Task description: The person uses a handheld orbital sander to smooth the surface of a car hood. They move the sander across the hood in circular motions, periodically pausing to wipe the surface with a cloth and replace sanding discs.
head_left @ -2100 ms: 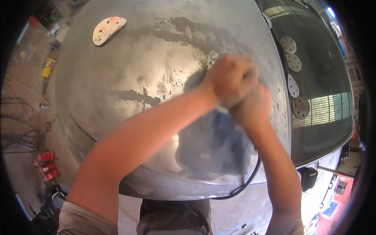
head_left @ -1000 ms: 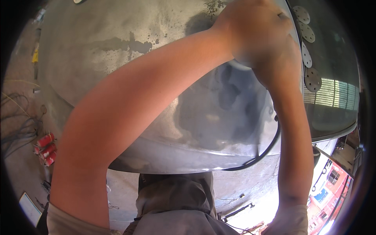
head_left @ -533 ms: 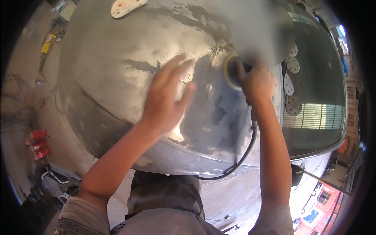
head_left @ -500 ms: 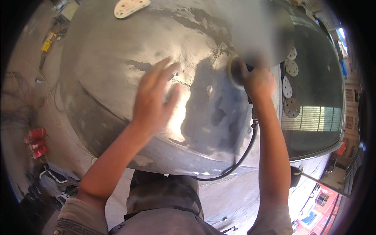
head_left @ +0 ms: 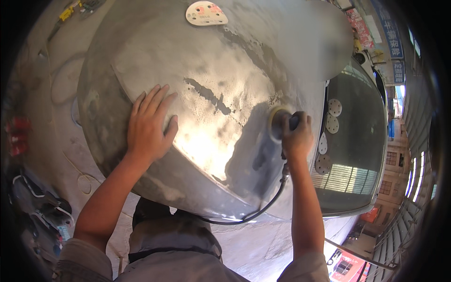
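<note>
A large sanded grey car hood [head_left: 221,89] fills the view, dull and patchy with a bright glare near its front edge. My left hand [head_left: 149,124] lies flat on it, fingers spread, at the left. My right hand [head_left: 297,136] grips a round orbital sander [head_left: 278,123] whose pad sits against the hood close to the windscreen side. A black hose [head_left: 263,207] runs from the sander down and left along the hood's front edge.
Several used sanding discs [head_left: 329,136] lie on the windscreen [head_left: 357,155] at the right. Another white disc sheet [head_left: 206,12] rests at the hood's far end. Cables and red items [head_left: 16,136] lie on the floor to the left.
My left hand came off the sander, slid left across the hood and now rests flat there. My right hand alone holds the sander near the windscreen side.
</note>
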Motion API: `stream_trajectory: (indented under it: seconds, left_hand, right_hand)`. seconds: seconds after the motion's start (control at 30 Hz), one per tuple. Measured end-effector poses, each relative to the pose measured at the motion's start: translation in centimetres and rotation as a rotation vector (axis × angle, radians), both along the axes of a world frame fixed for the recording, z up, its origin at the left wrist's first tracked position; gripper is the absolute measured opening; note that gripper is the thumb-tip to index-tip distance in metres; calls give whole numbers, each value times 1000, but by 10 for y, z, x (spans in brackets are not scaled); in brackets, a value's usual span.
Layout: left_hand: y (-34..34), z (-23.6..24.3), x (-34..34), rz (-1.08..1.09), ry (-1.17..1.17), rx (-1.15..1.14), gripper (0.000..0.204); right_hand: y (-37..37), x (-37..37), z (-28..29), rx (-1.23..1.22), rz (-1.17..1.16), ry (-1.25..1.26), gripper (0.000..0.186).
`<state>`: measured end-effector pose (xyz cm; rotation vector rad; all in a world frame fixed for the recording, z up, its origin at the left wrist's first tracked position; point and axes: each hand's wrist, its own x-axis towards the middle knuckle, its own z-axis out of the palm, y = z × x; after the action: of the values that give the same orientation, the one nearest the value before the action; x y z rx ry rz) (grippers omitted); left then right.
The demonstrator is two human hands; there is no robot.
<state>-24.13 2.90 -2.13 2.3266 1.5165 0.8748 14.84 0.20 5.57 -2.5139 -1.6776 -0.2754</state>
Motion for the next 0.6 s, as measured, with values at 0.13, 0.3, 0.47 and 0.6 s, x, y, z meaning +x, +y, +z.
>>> stream_trajectory:
  seconds: [0.13, 0.3, 0.47, 0.6]
  left_hand:
    - [1, -1, -1, -9, -13, 8, 52]
    - [1, 0, 0, -10, -10, -3, 53]
    - [3, 2, 1, -20, -11, 15, 53]
    - [2, 2, 0, -16, -7, 6, 52]
  right_hand:
    - [28, 18, 4, 39, -139, -67, 39]
    - [11, 12, -7, 32, -66, -75, 41]
    - [34, 29, 5, 62, -277, -74, 40]
    - [18, 10, -5, 47, -85, -22, 40]
